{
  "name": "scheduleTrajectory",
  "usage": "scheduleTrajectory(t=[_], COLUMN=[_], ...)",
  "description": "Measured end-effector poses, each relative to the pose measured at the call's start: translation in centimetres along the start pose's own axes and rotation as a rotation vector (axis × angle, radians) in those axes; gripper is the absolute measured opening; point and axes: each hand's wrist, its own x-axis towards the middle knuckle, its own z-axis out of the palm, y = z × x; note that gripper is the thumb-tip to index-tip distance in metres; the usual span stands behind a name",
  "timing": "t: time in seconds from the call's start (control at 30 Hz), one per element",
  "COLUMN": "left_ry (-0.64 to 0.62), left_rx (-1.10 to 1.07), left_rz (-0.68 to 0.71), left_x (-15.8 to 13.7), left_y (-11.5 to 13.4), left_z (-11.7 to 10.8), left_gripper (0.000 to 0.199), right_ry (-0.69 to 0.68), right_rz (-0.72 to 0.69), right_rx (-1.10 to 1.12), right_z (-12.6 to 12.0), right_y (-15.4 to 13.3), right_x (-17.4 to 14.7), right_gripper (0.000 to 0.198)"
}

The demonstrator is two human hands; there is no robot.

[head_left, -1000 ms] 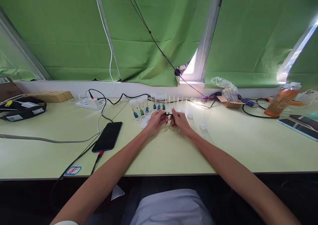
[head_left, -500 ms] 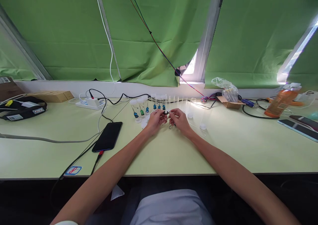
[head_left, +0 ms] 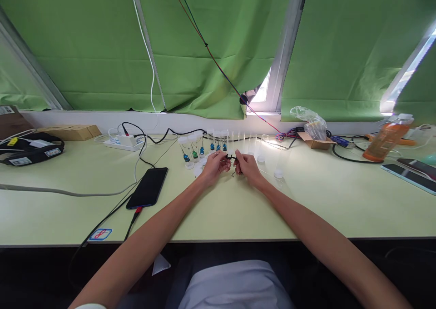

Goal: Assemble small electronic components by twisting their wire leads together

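Note:
Between my two hands is a small black part [head_left: 231, 157], too small to name more exactly. My left hand [head_left: 217, 164] pinches its left end, and my right hand [head_left: 247, 166] closes on its right end with thumb and fingers. A thin bent metal piece [head_left: 233, 174] lies on the table just below my fingers. Behind and left of my left hand stand several clear tubes with white caps, holding blue pieces [head_left: 202, 151] and a green piece [head_left: 195, 154] on thin stems. More clear tubes [head_left: 260, 158] stand beyond my right hand.
Left of my arms lies a black phone [head_left: 147, 187] on a cable. A white power strip [head_left: 124, 142] sits behind it. At right are a small cardboard box [head_left: 316, 142] with a plastic bag, an orange bottle [head_left: 387, 138] and two more phones [head_left: 410, 177]. Cables run along the back.
My right hand has shifted its grip on the black part, its thumb now on top and fingers curled more. The left hand stays nearly in place.

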Motion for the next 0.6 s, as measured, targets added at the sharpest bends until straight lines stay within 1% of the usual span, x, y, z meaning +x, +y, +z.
scheduleTrajectory(t=[0.17,0.37,0.47,0.6], left_ry=[0.015,0.077,0.076,0.063], left_rx=[-0.008,-0.044,-0.043,-0.035], left_rz=[-0.003,0.018,0.016,0.011], left_x=[0.12,0.4,0.36,0.19], left_y=[0.12,0.26,0.27,0.26], left_z=[-0.02,-0.17,-0.11,0.0], left_gripper=[0.022,0.021,0.019,0.02], right_ry=[0.013,0.053,0.034,0.0], right_rz=[0.014,-0.03,-0.034,-0.054], right_rx=[0.021,0.073,0.085,0.078], right_z=[0.08,0.24,0.29,0.24], right_y=[-0.46,-0.63,-0.53,-0.25], right_x=[-0.19,-0.11,-0.02,0.06], right_gripper=[0.061,0.043,0.038,0.037])
